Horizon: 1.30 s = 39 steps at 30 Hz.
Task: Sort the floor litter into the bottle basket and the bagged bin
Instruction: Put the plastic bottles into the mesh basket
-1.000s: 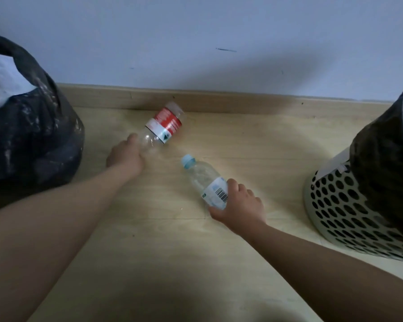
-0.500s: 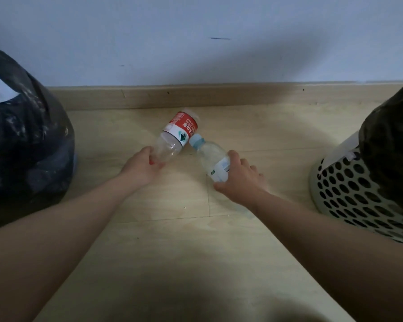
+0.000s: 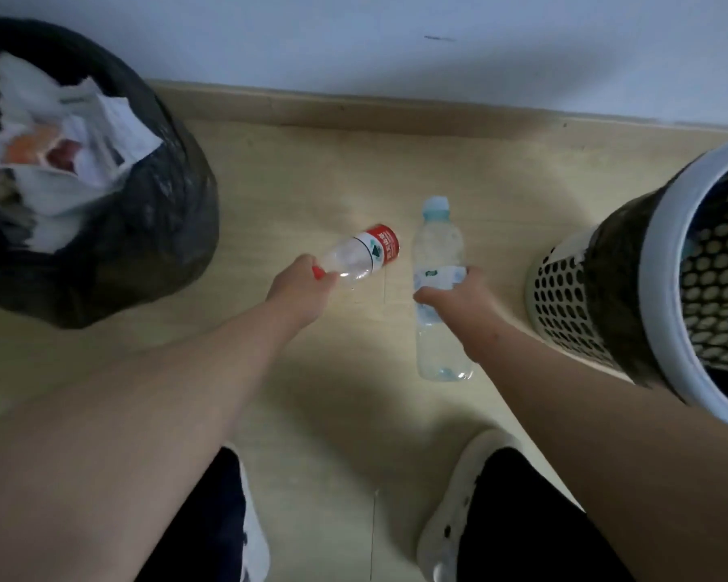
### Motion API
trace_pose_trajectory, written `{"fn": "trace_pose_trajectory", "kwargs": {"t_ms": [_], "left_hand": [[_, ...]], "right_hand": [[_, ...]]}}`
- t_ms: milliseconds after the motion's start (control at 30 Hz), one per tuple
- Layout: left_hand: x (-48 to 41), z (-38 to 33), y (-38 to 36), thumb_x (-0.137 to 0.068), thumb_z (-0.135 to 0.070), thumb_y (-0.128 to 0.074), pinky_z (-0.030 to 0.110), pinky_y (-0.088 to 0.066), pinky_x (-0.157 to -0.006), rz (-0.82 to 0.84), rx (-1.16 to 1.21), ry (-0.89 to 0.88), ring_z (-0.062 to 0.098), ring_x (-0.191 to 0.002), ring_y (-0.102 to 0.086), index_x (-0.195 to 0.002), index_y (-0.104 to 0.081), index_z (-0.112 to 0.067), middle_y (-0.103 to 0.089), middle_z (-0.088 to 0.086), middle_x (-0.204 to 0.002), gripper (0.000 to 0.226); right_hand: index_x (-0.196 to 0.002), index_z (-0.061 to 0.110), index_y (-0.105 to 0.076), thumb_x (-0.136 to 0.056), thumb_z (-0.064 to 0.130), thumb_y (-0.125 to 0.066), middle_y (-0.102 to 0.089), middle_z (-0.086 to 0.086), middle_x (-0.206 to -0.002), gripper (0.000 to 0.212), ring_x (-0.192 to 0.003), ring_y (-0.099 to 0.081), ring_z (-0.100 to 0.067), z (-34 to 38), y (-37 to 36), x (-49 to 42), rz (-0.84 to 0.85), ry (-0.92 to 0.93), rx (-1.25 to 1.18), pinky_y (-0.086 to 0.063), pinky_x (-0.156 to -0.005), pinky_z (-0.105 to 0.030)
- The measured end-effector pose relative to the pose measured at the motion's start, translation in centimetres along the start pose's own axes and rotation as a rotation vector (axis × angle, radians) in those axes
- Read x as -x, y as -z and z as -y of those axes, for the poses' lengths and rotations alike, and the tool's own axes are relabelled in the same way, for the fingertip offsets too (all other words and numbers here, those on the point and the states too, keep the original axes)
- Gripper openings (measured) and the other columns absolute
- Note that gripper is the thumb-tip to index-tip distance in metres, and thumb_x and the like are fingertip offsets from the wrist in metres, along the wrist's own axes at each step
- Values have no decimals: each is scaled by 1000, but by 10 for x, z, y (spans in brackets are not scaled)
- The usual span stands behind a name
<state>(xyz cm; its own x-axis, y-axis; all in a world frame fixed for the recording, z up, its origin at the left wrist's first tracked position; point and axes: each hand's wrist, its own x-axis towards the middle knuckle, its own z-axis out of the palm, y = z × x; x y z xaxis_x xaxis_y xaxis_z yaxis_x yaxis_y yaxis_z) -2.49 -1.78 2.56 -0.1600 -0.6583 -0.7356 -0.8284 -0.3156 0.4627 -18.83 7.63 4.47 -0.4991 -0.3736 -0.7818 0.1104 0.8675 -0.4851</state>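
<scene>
Bagged bin (image 3: 144, 245): set well left of the left fingers (image 3: 312, 266).
Left hand (image 3: 301, 294): red-label bottle (image 3: 362, 256) is gripped at the neck, its base pointed up and right.
Right hand (image 3: 459, 296): blue-cap bottle (image 3: 438, 245) is grasped mid-body — its long axis runs away from the person.
Bottle basket (image 3: 564, 296): placed right of the right fingers — nearer that hand.

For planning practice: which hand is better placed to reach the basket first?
Likely the right hand: it grips the blue-capped bottle nearer the basket; the left hand, gripping the red-labelled bottle, is farther.
</scene>
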Motion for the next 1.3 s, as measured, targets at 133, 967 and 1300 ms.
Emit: {"fn": "trace_pose_trajectory", "kwargs": {"t_ms": [133,967,1300], "left_hand": [[80,6,21,-94,-31,-48,28,-33,-60,63,-74,105,23,-80,-49,-96,-44,-16,-54,5,-93,16],[310,-185,5,-90,-31,-55,26,-42,-61,11,23,54,10,-57,-55,-95,-49,-17,-56,2,-89,16],[315,-276,-104,-90,-30,-52,24,-42,-55,29,52,57,11,-59,-54,-95,-50,-16,-55,-1,-80,15]], "right_hand": [[-136,12,-28,-73,4,-70,-48,-11,-118,76,-98,-53,-25,1,5,71,49,-1,-35,-47,-82,-36],[-121,13,-40,-69,15,-79,-58,-8,-110,65,-102,-61,-26,2,215,257,32,-85,-449,-52,-91,-45],[-135,21,-32,-66,41,-76,-55,-2,-122,85,-118,-51,-27,-54,322,215,-203,-41,-475,-45,-98,-48]]}}
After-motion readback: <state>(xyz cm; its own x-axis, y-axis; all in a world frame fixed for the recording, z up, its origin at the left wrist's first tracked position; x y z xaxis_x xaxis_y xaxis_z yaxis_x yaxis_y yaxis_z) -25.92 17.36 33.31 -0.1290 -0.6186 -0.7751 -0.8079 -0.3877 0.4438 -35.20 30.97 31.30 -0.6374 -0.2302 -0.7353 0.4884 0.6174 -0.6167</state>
